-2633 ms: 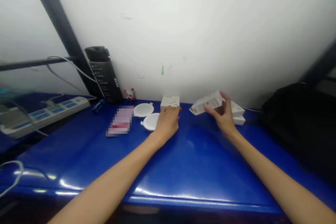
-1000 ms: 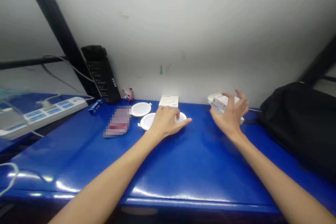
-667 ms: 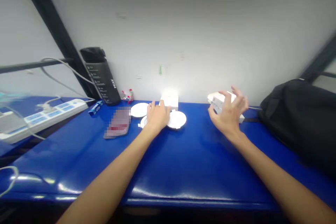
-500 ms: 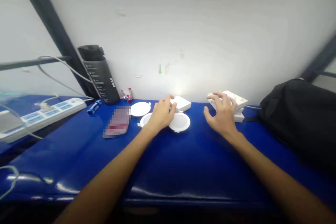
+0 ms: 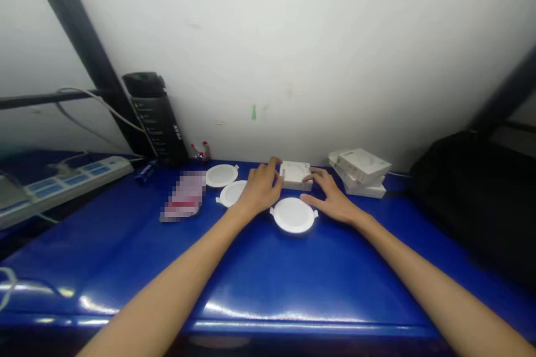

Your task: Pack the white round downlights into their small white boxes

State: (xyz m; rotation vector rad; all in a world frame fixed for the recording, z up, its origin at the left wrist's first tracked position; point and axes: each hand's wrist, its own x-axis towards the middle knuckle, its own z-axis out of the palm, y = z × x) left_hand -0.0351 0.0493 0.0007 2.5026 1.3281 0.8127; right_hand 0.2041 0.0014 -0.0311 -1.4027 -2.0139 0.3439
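So, the front edge of the blue table (image 5: 293,326) runs across the bottom of the view, with the table top stretching from there back to the white wall (image 5: 293,39), and the forearms lie over that front stretch. The left hand (image 5: 262,188) and right hand (image 5: 330,198) sit palm down, fingers half open and spread, one on each side of a small white box (image 5: 295,174), with the fingertips right at its sides, touching or nearly, hard to tell. Neither hand is closed around anything. A round white LED panel (image 5: 293,215) lies flat just in front of the box, between the hands. Left of the left hand are two more panels (image 5: 231,193), the nearer one just beside the hand, and the other (image 5: 221,175) behind it near the wall. To the right, a stack of white boxes (image 5: 360,172) stands near the right hand, with a black bag (image 5: 460,195) past it. Further left are a pixelated packet (image 5: 183,196), a blue pack (image 5: 146,170), a black bottle (image 5: 157,117) upright against the wall, and a power strip (image 5: 71,178) at the far left
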